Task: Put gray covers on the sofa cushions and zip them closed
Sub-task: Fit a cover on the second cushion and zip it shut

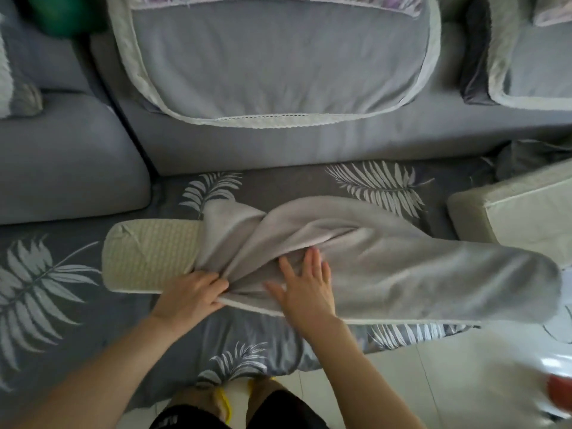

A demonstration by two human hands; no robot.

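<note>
Nearest me, at six o'clock, I see my knees in black shorts [192, 416] above the pale tiled floor [448, 382]. My two bare forearms reach forward from there onto the leaf-print sheet [46, 289] spread over the sofa seat. My left hand [192, 292] has its grip closed tight: fingers and thumb are curled round a bunched fold at the open end of the gray cover [402, 274], pinching the gathered cloth just below centre. My right hand [306, 289], just beside it toward three o'clock, has no grip on anything; its fingers are spread straight and the palm lies flat on the cover. The cover lies across the middle of the view, drawn over most of the long cushion [148, 258], whose cream ribbed end sticks out bare at nine o'clock, touching my left hand. The covered end runs out toward four o'clock. At three o'clock a cream block cushion [510, 212] sits uncovered, close to the covered end. Farther off, toward twelve o'clock, a gray back cushion [278, 63] with pale trim leans on the sofa, with another like it [532, 63] at two o'clock and a gray seat pad [62, 162] at ten o'clock.
</note>
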